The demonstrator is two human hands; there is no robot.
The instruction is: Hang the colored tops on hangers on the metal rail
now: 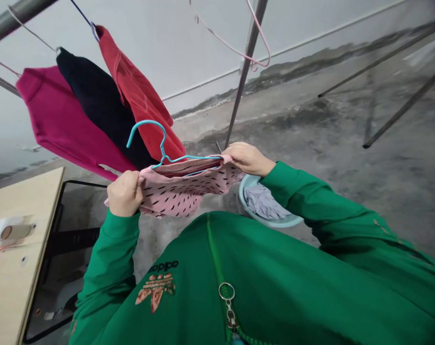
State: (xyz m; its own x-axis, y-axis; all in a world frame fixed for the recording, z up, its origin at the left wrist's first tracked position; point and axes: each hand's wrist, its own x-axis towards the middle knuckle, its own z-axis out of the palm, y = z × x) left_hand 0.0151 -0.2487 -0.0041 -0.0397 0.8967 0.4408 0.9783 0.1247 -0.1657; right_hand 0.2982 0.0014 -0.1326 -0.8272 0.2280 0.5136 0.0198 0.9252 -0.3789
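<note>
A pink knit garment with short dark dashes (176,195) is stretched between my two hands in front of my chest. My left hand (125,193) is closed around its left top edge. At the other end, my right hand (250,158) pinches the edge of the opening. A light-blue clothes hanger (163,143) sits inside the garment's opening, its hook sticking up and curving left. The lower wire of the hanger shows partly within the opening; its ends are hidden by cloth and my fingers.
Magenta (64,120), black (95,98) and red (134,86) garments hang at the left from a metal rail (17,19). Pink hangers (265,52) dangle above. A light-blue basin (244,199) with grey cloth stands on the concrete floor. A wooden table (12,282) is at the left.
</note>
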